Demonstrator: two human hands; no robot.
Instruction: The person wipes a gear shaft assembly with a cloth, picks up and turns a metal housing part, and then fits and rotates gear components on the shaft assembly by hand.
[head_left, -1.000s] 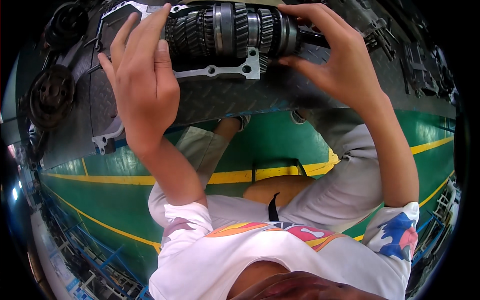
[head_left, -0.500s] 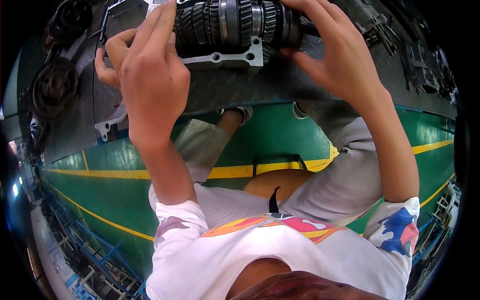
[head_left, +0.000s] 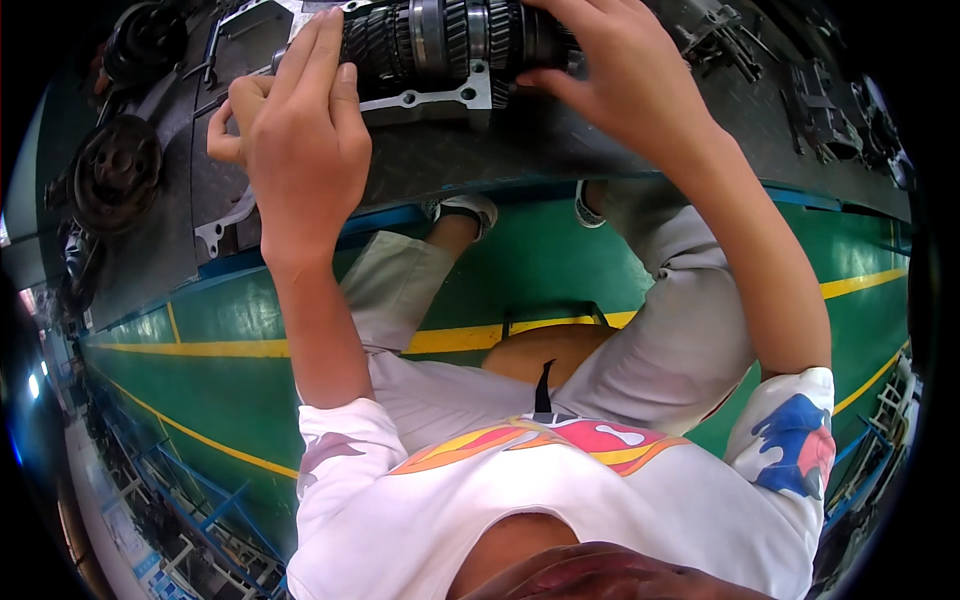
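Note:
A gearbox shaft with several toothed gears [head_left: 428,40] lies crosswise in a pale metal gearbox housing [head_left: 425,100] on the dark bench. At the shaft's left end is my left hand [head_left: 305,150], its fingers closed around that end; the thumb presses near the gears, and what lies under the fingers is hidden. My right hand [head_left: 630,85] curves round the shaft's right end, thumb on the near side and fingers over the top. The upper edge of the picture cuts off the fingers' far parts and the back of the housing.
Dark round metal parts [head_left: 115,172] lie at the bench's left side, with a wrench [head_left: 211,55] near the housing. A pale bracket [head_left: 225,228] sits by the front edge. More metal parts [head_left: 825,115] are on the right. Below me is a round stool [head_left: 530,358] on a green floor.
The shaft, housing and both hands appear slightly higher in the view, and the right hand has shifted left along with the shaft's right end. Both hands keep their hold.

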